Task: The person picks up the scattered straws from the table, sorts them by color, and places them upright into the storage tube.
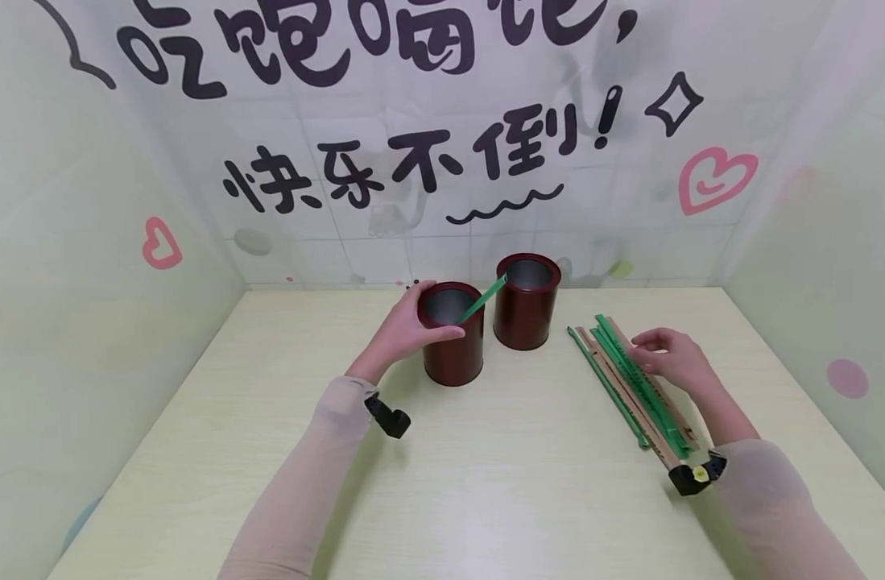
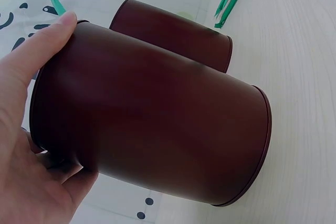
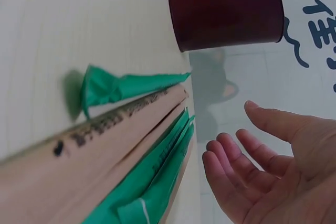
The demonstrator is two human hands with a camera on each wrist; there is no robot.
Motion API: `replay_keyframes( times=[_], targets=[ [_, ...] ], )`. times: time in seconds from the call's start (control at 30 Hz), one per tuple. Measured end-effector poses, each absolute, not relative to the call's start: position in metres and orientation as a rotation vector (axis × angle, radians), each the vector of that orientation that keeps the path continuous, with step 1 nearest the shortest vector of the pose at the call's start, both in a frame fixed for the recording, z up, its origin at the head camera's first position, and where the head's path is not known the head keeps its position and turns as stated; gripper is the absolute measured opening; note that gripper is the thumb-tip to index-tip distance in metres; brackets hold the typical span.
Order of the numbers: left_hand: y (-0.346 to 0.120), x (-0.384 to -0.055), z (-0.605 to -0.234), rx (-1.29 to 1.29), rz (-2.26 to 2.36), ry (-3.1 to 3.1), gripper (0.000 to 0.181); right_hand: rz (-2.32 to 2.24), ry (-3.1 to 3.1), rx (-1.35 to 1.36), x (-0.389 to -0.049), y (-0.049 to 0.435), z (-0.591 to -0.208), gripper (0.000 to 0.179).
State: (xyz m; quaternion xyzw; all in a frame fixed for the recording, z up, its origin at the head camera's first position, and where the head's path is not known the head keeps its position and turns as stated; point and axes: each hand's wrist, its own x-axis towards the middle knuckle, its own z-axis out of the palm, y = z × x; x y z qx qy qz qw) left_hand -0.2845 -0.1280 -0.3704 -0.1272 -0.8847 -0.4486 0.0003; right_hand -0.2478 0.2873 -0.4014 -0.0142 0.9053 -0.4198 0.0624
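Observation:
My left hand (image 1: 406,326) grips the near dark red canister (image 1: 454,354) at its upper part, thumb across the front near the rim. In the left wrist view this canister (image 2: 152,114) fills the middle. A single green-wrapped stick (image 1: 485,296) leans out of its mouth to the right. My right hand (image 1: 670,354) hovers over the upper right of a bundle of long slim sticks in green and brown paper wrappers (image 1: 634,379). In the right wrist view, its fingers are relaxed with nothing between them, beside the ends of the green wrappers (image 3: 157,174).
A second dark red canister (image 1: 527,314) stands just behind and right of the gripped one, its open top facing up. Pale wood table (image 1: 485,483) lies under everything. A printed white backdrop (image 1: 428,234) closes off the back and both sides.

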Motion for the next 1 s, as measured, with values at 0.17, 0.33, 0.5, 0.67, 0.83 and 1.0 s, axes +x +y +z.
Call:
replay_keyframes(
  times=[0.17,0.33,0.5,0.67,0.83,1.0],
  targets=[
    [-0.128,-0.285,-0.371,-0.398,-1.414,-2.774,0.097,-1.189,2.715,0.01,-0.248,0.294,-0.405,0.052],
    [-0.128,-0.285,-0.371,-0.386,-1.421,-2.778,0.097,-1.091,2.704,0.008,-0.248,0.299,-0.408,0.051],
    [-0.128,-0.284,-0.371,-0.38,-1.429,-2.781,0.097,-1.026,2.701,0.0,-0.247,0.301,-0.409,0.046],
    [-0.129,-0.285,-0.372,-0.379,-1.431,-2.781,0.097,-0.998,2.706,0.007,-0.249,0.301,-0.413,0.04],
    [-0.129,-0.285,-0.372,-0.38,-1.433,-2.785,0.098,-0.972,2.727,-0.014,-0.25,0.299,-0.417,0.036],
    [-0.128,-0.285,-0.371,-0.382,-1.438,-2.785,0.098,-0.959,2.734,-0.036,-0.251,0.299,-0.417,0.033]
  ],
)
